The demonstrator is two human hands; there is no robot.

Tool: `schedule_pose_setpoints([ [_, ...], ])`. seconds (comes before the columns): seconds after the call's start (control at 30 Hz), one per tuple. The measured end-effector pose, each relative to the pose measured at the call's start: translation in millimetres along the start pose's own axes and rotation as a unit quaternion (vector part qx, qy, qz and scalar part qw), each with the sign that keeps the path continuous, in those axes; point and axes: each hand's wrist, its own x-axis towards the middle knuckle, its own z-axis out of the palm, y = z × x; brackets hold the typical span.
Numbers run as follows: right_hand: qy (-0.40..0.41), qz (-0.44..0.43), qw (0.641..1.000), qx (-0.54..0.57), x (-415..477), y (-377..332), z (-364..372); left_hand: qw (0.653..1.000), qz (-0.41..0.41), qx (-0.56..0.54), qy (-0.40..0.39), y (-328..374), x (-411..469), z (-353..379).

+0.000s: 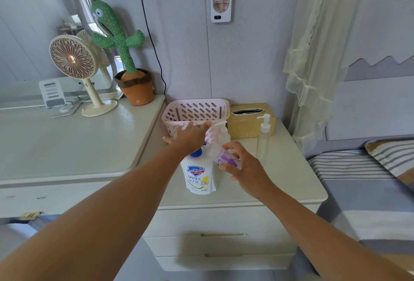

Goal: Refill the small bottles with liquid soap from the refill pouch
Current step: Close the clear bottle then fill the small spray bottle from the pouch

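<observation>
A white refill pouch with a blue cap stands upright on the nightstand. My right hand grips a small clear bottle with a purple label, tilted, right beside the pouch's cap. My left hand stretches forward with straight fingers over the pouch, its fingertips at the front wall of the pink basket. A small pump bottle stands behind the held bottle, and a taller clear pump bottle stands to the right.
A gold tissue box sits behind the tall bottle. On the left dresser stand a desk fan and a cactus toy in a pot. A bed lies at the right, under a curtain.
</observation>
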Motion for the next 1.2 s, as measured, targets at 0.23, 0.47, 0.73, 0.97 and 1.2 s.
schedule_pose_setpoints([
  [0.23, -0.002, -0.003, 1.0, 0.004, 3, -1, 1, 1.0, 0.003, -0.023, 0.008, -7, 7, -1],
  [0.47, -0.007, 0.002, 1.0, 0.007, 2, -1, 0, 1.0, 0.008, -0.001, 0.003, -5, 2, 3],
  [0.73, -0.003, -0.009, 1.0, 0.017, 3, -2, 1, 1.0, 0.001, -0.019, 0.009, -8, 9, -3],
  [0.97, -0.002, -0.003, 1.0, 0.003, 3, 1, 2, 1.0, -0.004, -0.013, 0.006, -6, 5, 4],
  [1.2, 0.001, -0.006, 1.0, 0.028, 4, -1, 3, 0.999, 0.016, -0.034, 0.01, -8, 9, -5],
])
